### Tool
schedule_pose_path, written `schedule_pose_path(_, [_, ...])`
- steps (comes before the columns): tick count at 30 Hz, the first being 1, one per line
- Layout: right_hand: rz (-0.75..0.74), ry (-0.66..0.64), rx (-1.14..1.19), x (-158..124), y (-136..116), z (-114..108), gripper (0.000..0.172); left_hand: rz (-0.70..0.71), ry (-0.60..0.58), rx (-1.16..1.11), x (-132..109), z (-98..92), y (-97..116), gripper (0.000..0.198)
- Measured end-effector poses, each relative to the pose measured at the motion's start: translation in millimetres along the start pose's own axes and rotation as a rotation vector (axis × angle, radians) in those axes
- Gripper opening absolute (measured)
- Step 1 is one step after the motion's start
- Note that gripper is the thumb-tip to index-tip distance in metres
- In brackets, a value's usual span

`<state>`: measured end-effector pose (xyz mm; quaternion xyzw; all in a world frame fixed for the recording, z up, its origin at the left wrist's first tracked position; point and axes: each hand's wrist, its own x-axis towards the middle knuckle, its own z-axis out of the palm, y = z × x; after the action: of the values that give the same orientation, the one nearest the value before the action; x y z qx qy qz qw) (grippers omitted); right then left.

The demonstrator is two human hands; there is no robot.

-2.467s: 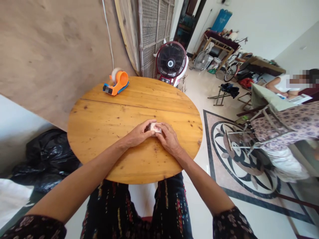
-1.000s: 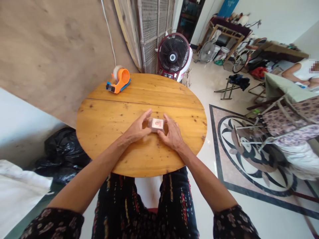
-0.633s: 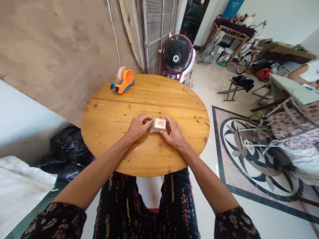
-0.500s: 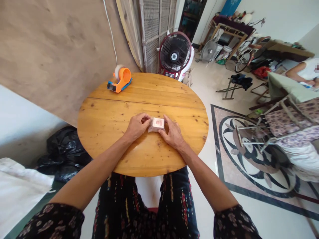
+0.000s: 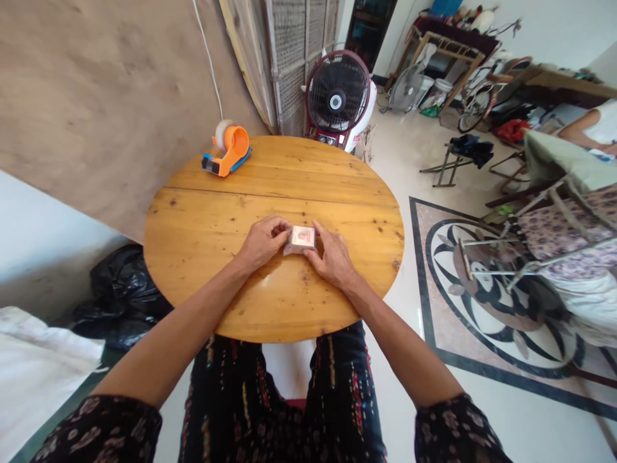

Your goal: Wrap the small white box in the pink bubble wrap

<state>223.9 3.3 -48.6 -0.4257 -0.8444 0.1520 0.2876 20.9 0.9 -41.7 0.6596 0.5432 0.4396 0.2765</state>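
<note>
A small block-shaped packet (image 5: 303, 237), in what looks like clear wrap with a pale label and red print on top, lies near the middle of the round wooden table (image 5: 270, 302). My left hand (image 5: 264, 243) pinches its left end between thumb and fingers. From the other side my right hand (image 5: 331, 254) grips the right end, thumb at the near edge and fingers along the far one. The packet's sides are partly hidden by my fingers.
An orange tape dispenser (image 5: 234, 151) with a roll of clear tape stands at the table's far left edge. Beyond the table is a fan (image 5: 336, 96). Black plastic bags (image 5: 128, 289) lie at the left. Another person's arm (image 5: 581, 132) shows at the far right, by a green-covered table.
The view has shifted slightly, so the table and dispenser appear a little further left and higher. Both hands keep hold of the packet in nearly the same pose.
</note>
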Motion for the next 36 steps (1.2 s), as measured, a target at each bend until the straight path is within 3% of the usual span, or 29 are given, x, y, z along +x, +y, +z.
schedule_pose_path(7, [-0.014,-0.002,-0.001,0.6,1.6,1.8,0.067,-0.071,0.090,0.007,-2.4,8.9,-3.6,0.014])
schedule_pose_path(12, [-0.021,-0.011,-0.032,0.8,1.8,2.8,0.067,0.005,0.130,0.079,-4.7,10.0,-2.3,0.016])
schedule_pose_path(16, [-0.030,-0.011,-0.065,1.0,-1.5,2.1,0.068,0.058,0.113,0.130,-6.9,9.0,-0.2,0.019])
schedule_pose_path(23, [-0.057,-0.031,-0.062,2.5,-4.0,0.5,0.072,-0.113,0.092,-0.047,-4.9,10.9,1.1,0.017])
schedule_pose_path(36, [-0.075,-0.076,-0.019,3.8,3.1,1.3,0.070,-0.094,0.083,-0.007,-4.1,8.3,1.4,0.016])
